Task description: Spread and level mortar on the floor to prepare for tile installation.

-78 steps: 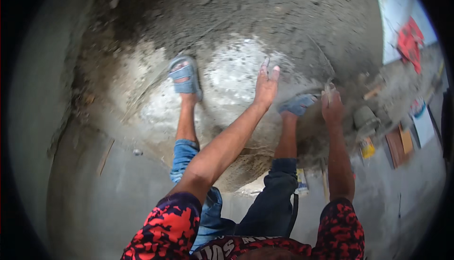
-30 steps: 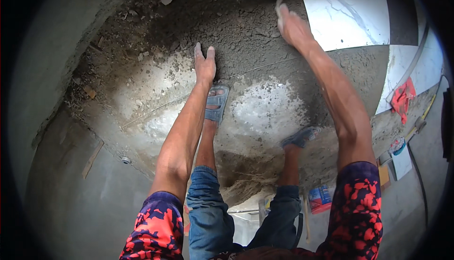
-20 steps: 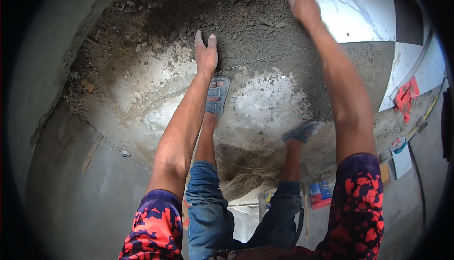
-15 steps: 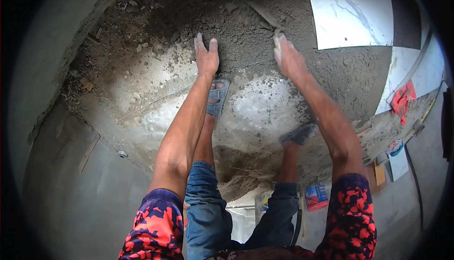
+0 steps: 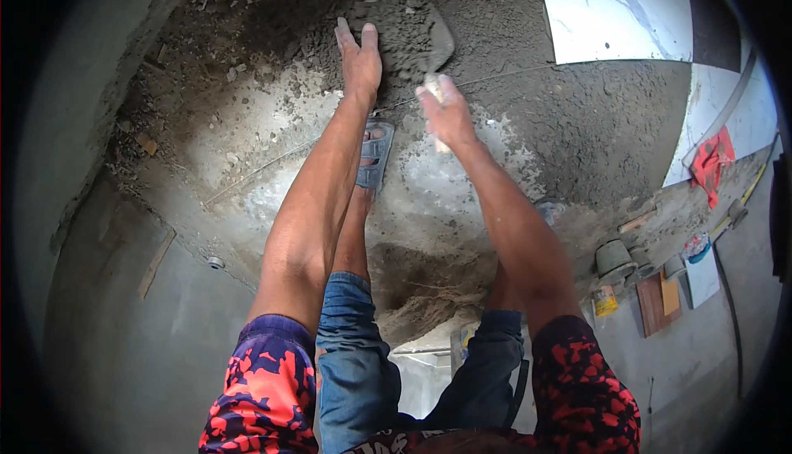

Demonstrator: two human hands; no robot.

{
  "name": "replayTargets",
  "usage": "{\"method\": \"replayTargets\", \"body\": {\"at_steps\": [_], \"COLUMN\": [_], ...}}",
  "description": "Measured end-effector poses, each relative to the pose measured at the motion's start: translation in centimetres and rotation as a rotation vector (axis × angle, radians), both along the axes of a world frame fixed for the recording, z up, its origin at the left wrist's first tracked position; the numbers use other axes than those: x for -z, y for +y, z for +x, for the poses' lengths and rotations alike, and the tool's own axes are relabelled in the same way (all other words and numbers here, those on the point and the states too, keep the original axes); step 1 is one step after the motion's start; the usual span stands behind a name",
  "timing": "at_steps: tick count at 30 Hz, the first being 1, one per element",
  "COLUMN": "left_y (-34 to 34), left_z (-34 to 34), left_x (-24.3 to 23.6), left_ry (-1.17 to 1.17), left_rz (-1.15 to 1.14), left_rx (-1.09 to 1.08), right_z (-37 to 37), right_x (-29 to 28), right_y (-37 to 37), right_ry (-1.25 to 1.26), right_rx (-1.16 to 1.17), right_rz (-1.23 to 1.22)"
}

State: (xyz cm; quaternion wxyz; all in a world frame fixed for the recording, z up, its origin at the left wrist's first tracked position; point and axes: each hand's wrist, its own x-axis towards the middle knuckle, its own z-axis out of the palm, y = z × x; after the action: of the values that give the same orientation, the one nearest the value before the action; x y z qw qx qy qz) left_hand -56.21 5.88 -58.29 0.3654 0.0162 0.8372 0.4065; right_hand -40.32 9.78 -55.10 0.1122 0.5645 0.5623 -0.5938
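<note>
My right hand [image 5: 446,112] is closed around the pale handle of a trowel [image 5: 441,40]. The trowel's grey blade lies tilted against the damp grey mortar [image 5: 495,29], ahead of the hand. To its left, my left hand [image 5: 360,59] reaches to the mortar's edge with thumb and fingers apart, holding nothing. Loose mortar lies between the left hand and the blade. A thin string [image 5: 272,161] runs slantwise across the floor, passing just below both hands. White marbled tiles [image 5: 619,12] and a dark tile [image 5: 716,21] border the mortar on the right.
A red cloth [image 5: 711,167] lies at the tiles' edge on the right. Below it are a bucket [image 5: 614,261], a brown board [image 5: 657,305] and a dark hose [image 5: 726,322]. Rubble [image 5: 144,136] covers the left floor. My sandalled foot [image 5: 375,157] stands below my left hand.
My right hand has swung left and slightly down with the trowel, bringing the blade closer to my left hand. My left hand has moved slightly up. Buckets at the right are now uncovered.
</note>
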Motion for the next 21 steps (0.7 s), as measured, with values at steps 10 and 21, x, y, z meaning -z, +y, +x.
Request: {"method": "replayTargets", "body": {"at_steps": [10,21], "left_y": [0.1,2.1], "left_z": [4.5,34.9], "left_x": [-4.1,-10.0], "left_ry": [0.023,-0.35], "left_rz": [0.168,0.176], "left_rx": [-0.12,0.226], "right_z": [3.6,36.3], "right_x": [-1.7,-12.2], "right_y": [-0.5,-0.1], "right_ry": [0.304,-0.124], "right_rx": [0.05,0.145], "right_rz": [-0.465,-0.179]}}
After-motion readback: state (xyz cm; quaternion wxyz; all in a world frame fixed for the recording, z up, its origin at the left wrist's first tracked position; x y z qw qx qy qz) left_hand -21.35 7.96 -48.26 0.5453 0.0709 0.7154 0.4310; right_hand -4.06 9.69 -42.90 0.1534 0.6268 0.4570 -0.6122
